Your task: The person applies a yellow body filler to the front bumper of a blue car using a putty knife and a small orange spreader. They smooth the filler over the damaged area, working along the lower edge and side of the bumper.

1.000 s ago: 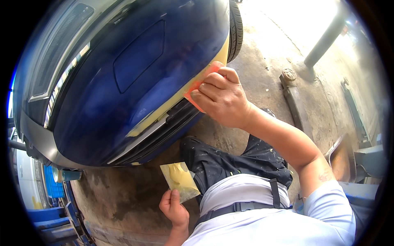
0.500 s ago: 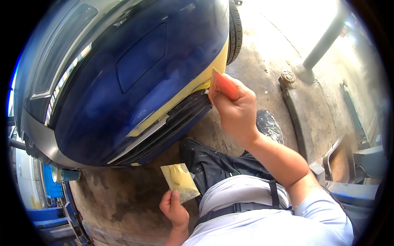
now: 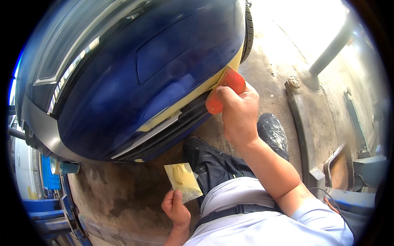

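Observation:
My right hand (image 3: 241, 117) grips a red putty spreader (image 3: 234, 80), thumb pressed on its face. The spreader's edge meets the yellow filler strip (image 3: 197, 92) along the lower side of a dark blue car bumper (image 3: 111, 110). Lower down, my left hand (image 3: 177, 207) pinches one corner of a small flat mixing board (image 3: 192, 194) between thumb and fingers. A thick smear of yellow putty (image 3: 181, 176) covers much of that board, which is held apart from the car. Part of the strip is hidden behind the spreader and my right hand.
Beneath the filler strip runs a black lower grille (image 3: 164, 130). A tyre (image 3: 248, 35) shows at the car's far end. Metal lift arms (image 3: 301, 131) and a grey post (image 3: 333, 45) stand to the right. At left are a blue crate (image 3: 50, 174) and blue metal equipment (image 3: 45, 211).
The red spreader has turned in my right hand and now lies against the filler strip more broadly. The car has shifted right in view. My left hand and board have barely moved.

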Demonstrator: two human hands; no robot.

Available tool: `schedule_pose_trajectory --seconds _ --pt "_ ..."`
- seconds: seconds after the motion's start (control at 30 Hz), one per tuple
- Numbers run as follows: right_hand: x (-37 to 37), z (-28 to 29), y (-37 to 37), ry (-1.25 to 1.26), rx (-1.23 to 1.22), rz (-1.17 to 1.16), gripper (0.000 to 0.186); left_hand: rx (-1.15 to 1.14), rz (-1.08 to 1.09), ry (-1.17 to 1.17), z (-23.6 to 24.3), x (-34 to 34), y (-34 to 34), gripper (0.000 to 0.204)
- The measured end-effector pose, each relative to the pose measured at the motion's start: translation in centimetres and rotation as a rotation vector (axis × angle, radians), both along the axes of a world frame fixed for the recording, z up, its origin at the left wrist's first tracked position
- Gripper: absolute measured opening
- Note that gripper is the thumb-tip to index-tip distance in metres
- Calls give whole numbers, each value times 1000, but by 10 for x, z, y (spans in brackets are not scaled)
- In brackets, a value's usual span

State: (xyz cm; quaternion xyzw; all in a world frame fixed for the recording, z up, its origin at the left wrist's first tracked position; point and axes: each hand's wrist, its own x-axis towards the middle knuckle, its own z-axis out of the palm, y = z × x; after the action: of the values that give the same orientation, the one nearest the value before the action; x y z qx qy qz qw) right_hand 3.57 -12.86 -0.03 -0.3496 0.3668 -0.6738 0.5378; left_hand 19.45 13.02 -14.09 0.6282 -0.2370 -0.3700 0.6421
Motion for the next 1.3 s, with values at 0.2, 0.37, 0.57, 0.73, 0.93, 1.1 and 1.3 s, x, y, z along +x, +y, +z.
schedule_pose_trajectory --seconds 0.2,0.37,0.57,0.73,0.93,1.1,1.3 --pt "12 -9 6 101 -13 -23 14 -6 -21 15 1 2 -1 17" --pt "46 -9 36 488 -246 -75 9 -19 -36 -8 5 2 -7 16" --pt "18 -30 44 393 -245 73 20 -35 76 5 18 -6 -12 16" --pt "-21 -22 6 255 -166 32 8 -59 57 49 0 4 2 11" --pt "-11 -27 -2 426 -238 -57 16 -69 38 122 3 -1 4 14" --pt "-14 -27 6 396 -179 -112 8 -62 83 75 9 -3 0 15" --pt "4 -26 6 515 -265 -213 16 -28 58 83 5 -4 2 13"
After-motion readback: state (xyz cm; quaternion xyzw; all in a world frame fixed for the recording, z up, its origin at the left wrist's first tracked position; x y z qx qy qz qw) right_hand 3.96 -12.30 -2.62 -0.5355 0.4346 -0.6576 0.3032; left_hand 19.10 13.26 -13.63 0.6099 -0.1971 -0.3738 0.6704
